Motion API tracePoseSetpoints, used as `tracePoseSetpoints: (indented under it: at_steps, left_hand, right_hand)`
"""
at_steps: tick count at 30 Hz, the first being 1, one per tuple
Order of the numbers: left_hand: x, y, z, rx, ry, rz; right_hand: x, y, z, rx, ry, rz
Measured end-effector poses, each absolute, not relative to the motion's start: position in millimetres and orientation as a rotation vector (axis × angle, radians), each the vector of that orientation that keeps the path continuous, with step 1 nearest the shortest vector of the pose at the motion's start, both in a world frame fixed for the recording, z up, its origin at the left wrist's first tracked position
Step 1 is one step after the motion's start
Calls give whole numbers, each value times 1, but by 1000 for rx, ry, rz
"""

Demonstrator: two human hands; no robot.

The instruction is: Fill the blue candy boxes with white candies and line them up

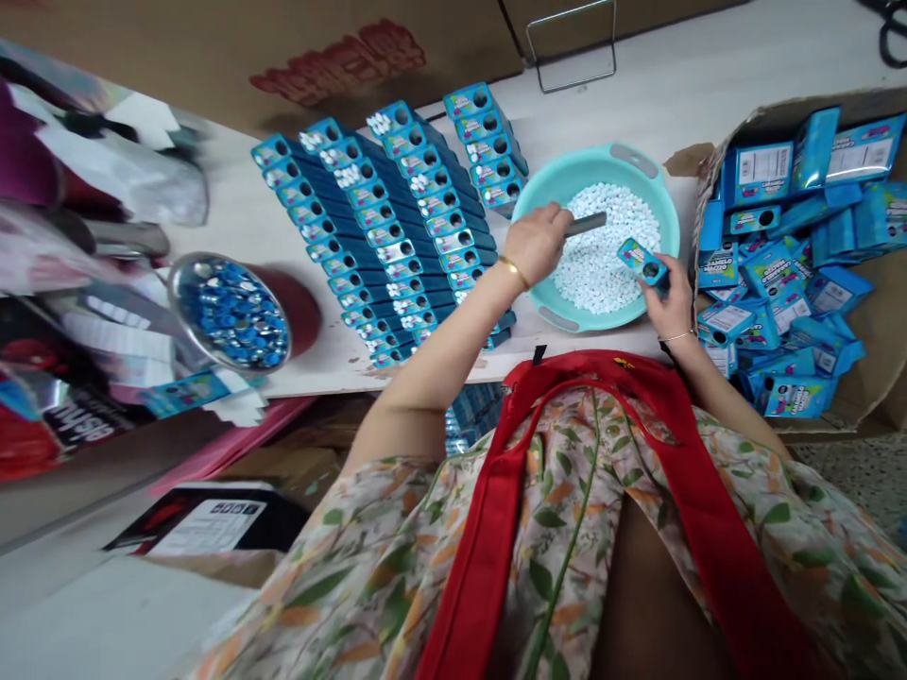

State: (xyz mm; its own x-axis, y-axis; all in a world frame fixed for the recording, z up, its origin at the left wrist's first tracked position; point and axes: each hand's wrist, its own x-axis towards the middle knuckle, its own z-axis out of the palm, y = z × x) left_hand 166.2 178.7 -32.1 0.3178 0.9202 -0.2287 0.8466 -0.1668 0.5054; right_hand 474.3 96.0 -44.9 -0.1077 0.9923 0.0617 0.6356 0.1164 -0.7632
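My left hand (537,244), with a gold bracelet at the wrist, is closed around a flat grey tool (587,225) that looks like metal. The tool reaches over small white candies (609,269) heaped in a turquoise basin (670,203). Over the basin's right side, my right hand (670,300) grips a small blue candy box (641,262) by its lower end. The printed top of this box faces up and has a dark round opening. A short gap separates the tool from the box.
Left of the basin stand rows of blue boxes (386,236), some showing white candies on top. A metal pot (177,312) holds blue-and-silver pieces. At right, a cardboard carton (715,161) contains many blue boxes. A wire handle (615,57) lies behind, with black scissors (889,38) at the far corner.
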Motion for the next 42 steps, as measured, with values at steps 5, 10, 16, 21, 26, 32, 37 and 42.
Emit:
tracePoseSetpoints:
  at_steps: [5,10,16,21,26,32,37,42]
  left_hand:
    - [198,178,-96,1884,1599,-37]
    - [243,137,-95,1988,1247,-173]
    - [237,122,-89,1793,1074,-15]
    - [193,123,-59,1785,988,219]
    - [160,136,5,1950,1007,284]
    - [183,151,65,2148,1140,22]
    - [221,132,96,2233,1297,-52]
    - [205,134,91,2273,1327,68]
  right_hand:
    - [479,101,-58,-1640,-1625,763]
    - [478,108,-66,-1623,-1589,843]
    - [482,118,-56,-1629,-1473,969]
    - [486,117,-58,-1583,-1565,891]
    - [481,115,-54,-1566,-1746,736]
    - [463,113,-51,-1458,-2008,781]
    - [453,108,-64,-1410,-2043,793]
    - [460,106,-72,-1438,-1967,828]
